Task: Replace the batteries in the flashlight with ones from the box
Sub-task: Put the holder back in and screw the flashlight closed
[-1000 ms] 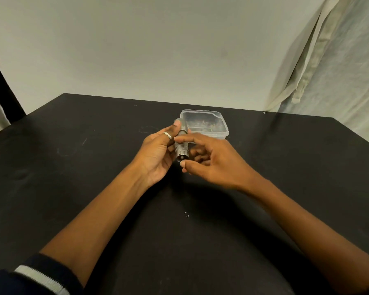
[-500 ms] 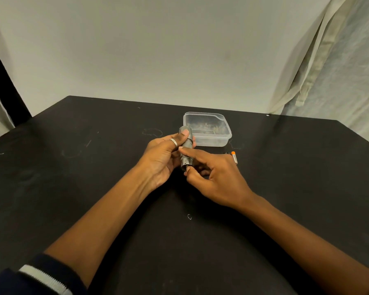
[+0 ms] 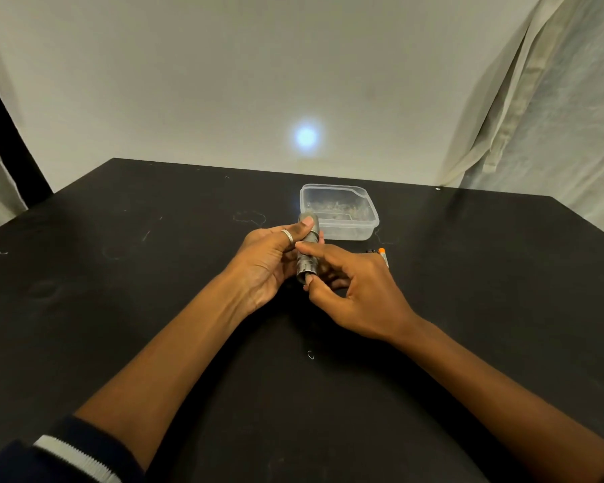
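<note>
The flashlight [image 3: 307,247] is held just in front of the clear box [image 3: 339,210], clamped in the curled left hand [image 3: 269,259]. Its rear end is pinched between thumb and forefinger of the right hand [image 3: 349,291]. A light spot [image 3: 306,137] is cast on the wall beyond the box.

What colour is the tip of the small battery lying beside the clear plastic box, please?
Orange, seen in the head view.

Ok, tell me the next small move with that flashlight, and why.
Probably press the tail button again to switch it off, then put it down. The flashlight, held in the left hand with the right hand thumb at its tail, throws a bright spot on the wall, so it seems to work.
</note>
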